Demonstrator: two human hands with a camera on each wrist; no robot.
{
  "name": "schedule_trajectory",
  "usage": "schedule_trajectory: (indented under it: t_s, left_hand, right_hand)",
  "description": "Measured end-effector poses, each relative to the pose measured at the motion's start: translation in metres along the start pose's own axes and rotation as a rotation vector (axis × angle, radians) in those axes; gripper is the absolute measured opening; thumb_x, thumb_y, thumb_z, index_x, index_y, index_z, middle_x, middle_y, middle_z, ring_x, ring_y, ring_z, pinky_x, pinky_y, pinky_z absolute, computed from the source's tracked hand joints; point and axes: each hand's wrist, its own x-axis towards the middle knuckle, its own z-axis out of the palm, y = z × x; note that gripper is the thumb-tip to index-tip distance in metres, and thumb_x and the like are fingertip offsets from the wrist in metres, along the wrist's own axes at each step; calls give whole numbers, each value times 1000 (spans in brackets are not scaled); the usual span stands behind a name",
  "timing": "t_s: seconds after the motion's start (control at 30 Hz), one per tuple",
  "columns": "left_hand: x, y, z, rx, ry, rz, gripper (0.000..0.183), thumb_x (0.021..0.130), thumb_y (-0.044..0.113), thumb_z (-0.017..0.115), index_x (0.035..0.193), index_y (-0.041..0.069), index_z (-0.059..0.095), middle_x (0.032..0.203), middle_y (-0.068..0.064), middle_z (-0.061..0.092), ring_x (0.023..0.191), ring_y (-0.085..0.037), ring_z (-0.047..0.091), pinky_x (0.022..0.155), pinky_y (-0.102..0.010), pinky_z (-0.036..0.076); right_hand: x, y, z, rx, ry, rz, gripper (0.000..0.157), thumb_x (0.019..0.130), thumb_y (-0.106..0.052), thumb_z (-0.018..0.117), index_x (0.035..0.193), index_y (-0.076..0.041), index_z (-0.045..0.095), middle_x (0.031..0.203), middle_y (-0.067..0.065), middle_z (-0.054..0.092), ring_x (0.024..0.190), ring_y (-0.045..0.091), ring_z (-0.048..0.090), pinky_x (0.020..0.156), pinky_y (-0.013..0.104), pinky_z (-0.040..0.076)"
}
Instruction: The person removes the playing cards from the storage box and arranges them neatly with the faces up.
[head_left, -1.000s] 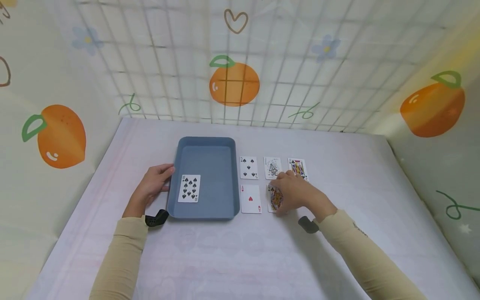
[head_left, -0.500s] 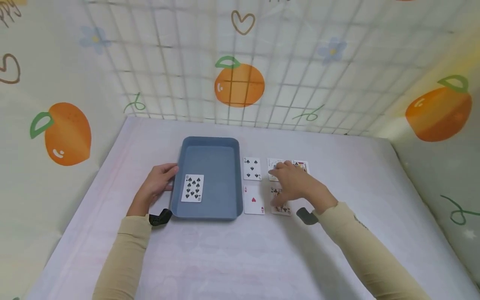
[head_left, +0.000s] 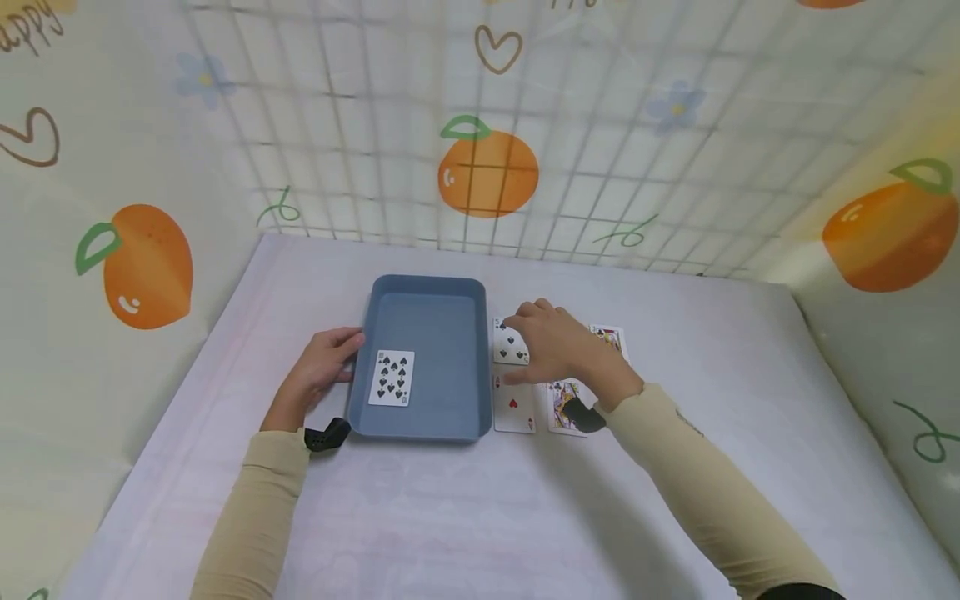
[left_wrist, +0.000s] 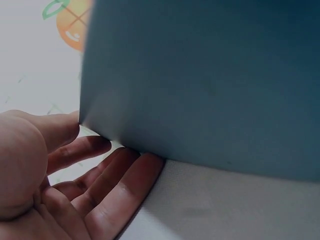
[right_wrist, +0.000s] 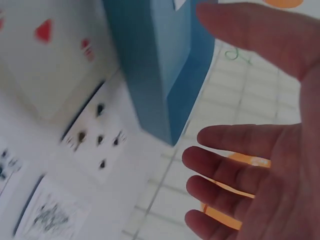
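Observation:
My left hand (head_left: 318, 367) rests at the left side of the blue-grey tray (head_left: 487, 392). In the left wrist view its fingertips touch the tray wall (left_wrist: 200, 90) near the lower edge. A ten of spades (head_left: 392, 378) lies face up in the tray. My right hand (head_left: 558, 346) hovers over the cards, its fingers spread and holding nothing. Close to it are the five of spades (head_left: 510, 343) and the ace of hearts (head_left: 513, 408). Hidden beneath the hand in the head view, the joker (right_wrist: 50, 217) shows in the right wrist view.
Right of the ace lies a queen card (head_left: 558, 404), partly covered by the black wrist camera (head_left: 585, 415). A jack card (head_left: 611, 340) is at the far right. A white cloth (head_left: 420, 517) covers the table, and printed fabric (head_left: 390, 150) encloses the back and sides.
My right hand has moved left from the queen card, past the joker, to near the five of spades. The left hand stays at the tray. The head view has shifted slightly.

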Motion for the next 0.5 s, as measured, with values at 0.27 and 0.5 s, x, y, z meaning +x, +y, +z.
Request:
schedule_trajectory:
  t_s: [0.27,0.5]
  left_hand:
    - [1,0,2,11,-2,1,49,105,26,50,148,3,43,149,-18,45,133,-34,47,88,-38,58]
    - [2,-1,0,8,2,8,48,105,27,49,147,3,44,148,-18,46,132,-34,49,88,-38,58]
  right_hand:
    - [30,-28,-3,-30,15,-43,81,77,-51,76,137,0,56,128,15,57,113,32,50,91,49,50]
    - [56,-53,4,-15,19,-99,76,82,-50,74,138,-3,55,135,15,54,123,32,47,98,49,47]
